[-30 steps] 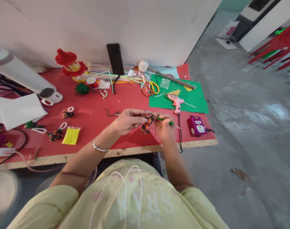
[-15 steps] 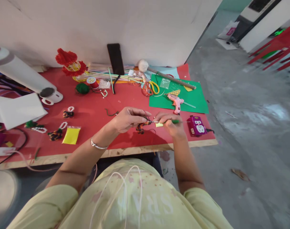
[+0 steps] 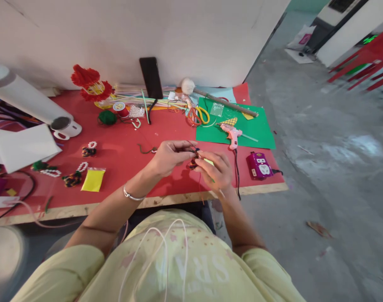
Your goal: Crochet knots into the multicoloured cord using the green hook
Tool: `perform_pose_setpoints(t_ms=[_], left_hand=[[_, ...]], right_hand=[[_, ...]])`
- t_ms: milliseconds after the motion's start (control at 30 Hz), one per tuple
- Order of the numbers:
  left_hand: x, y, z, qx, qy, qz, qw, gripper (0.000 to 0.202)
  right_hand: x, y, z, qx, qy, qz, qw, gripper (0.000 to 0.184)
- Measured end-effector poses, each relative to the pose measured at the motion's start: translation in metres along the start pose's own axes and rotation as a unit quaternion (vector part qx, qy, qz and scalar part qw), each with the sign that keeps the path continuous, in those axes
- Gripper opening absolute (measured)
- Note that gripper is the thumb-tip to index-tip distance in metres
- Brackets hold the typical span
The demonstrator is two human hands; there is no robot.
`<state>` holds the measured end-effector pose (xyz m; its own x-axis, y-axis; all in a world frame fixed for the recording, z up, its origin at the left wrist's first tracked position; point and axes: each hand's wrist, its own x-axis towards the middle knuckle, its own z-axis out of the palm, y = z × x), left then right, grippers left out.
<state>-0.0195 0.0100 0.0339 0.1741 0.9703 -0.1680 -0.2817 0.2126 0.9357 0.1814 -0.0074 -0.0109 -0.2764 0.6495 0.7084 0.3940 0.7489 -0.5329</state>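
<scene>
My left hand (image 3: 169, 157) pinches a small dark multicolour crochet piece (image 3: 192, 164) over the red table covering. Orange and dark colours show in its yarn, and a loose strand hangs below towards the table edge. My right hand (image 3: 218, 170) is closed around a crochet hook (image 3: 213, 180) with a green handle, most of which the palm and fingers hide. Its fingertips meet those of my left hand at the piece. The hook's tip is too small to make out. A pale yellow slip (image 3: 208, 161) lies beneath my right fingers.
Finished-looking yarn pieces with white beads (image 3: 72, 178) and a yellow packet (image 3: 93, 179) lie left. Behind are green yarn (image 3: 107, 118), a phone (image 3: 151, 78) and scissors (image 3: 203, 115). On the right are a pink glue gun (image 3: 233, 135) and a purple power socket (image 3: 260, 165).
My right hand has turned and drawn in leftward against the piece, so the hook's shaft and handle are now mostly covered. The glue gun's cord has come into sight. My left hand stays nearly in place.
</scene>
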Motion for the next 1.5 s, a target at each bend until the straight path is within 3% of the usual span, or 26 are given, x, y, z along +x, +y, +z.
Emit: perform_pose_setpoints(t_ms=[100,167,333,467,567,633,700,800,1100,1267,1400,1500], left_hand=[[-0.001,-0.001,0.002,-0.067,-0.013,-0.046,0.997,0.039],[-0.001,0.002,-0.001,-0.071,-0.038,-0.066,0.995,0.035],[0.005,0.014,-0.023,0.042,-0.082,-0.091,0.992,0.032],[0.009,0.020,-0.033,0.116,-0.130,-0.111,0.978,0.033],[0.010,0.019,-0.027,0.067,-0.171,-0.137,0.973,0.033],[0.009,0.015,-0.020,0.022,-0.169,-0.126,0.977,0.033],[0.007,0.008,-0.013,-0.006,-0.129,-0.083,0.988,0.032],[0.006,-0.003,-0.010,0.006,-0.063,-0.030,0.998,0.032],[0.003,-0.013,-0.016,0.024,-0.034,0.027,0.999,0.041],[0.003,-0.020,-0.002,-0.015,0.010,0.053,0.998,0.045],[-0.003,-0.018,0.008,-0.082,0.030,0.007,0.996,0.043],[-0.005,-0.009,0.004,-0.112,-0.021,-0.076,0.991,0.044]], right_hand=[[-0.013,0.001,0.017,-0.018,0.069,-0.007,0.997,0.028],[-0.012,0.001,0.016,0.007,0.070,-0.023,0.997,0.027],[0.017,-0.002,-0.019,0.090,-0.059,-0.020,0.994,0.027],[0.033,-0.002,-0.037,0.205,-0.133,0.001,0.970,0.017],[0.025,0.003,-0.024,0.312,-0.098,0.074,0.942,0.017],[0.014,0.005,-0.007,0.349,-0.028,0.127,0.928,0.026],[0.003,0.004,0.010,0.312,0.034,0.144,0.939,0.027],[-0.005,-0.001,0.023,0.216,0.064,0.128,0.966,0.026],[0.002,-0.014,0.014,0.105,0.062,0.112,0.986,0.028],[-0.009,-0.009,0.027,-0.056,0.129,-0.005,0.990,0.042],[-0.016,-0.004,0.042,-0.136,0.187,-0.058,0.971,0.046],[-0.015,-0.001,0.042,-0.085,0.210,-0.062,0.972,0.042]])
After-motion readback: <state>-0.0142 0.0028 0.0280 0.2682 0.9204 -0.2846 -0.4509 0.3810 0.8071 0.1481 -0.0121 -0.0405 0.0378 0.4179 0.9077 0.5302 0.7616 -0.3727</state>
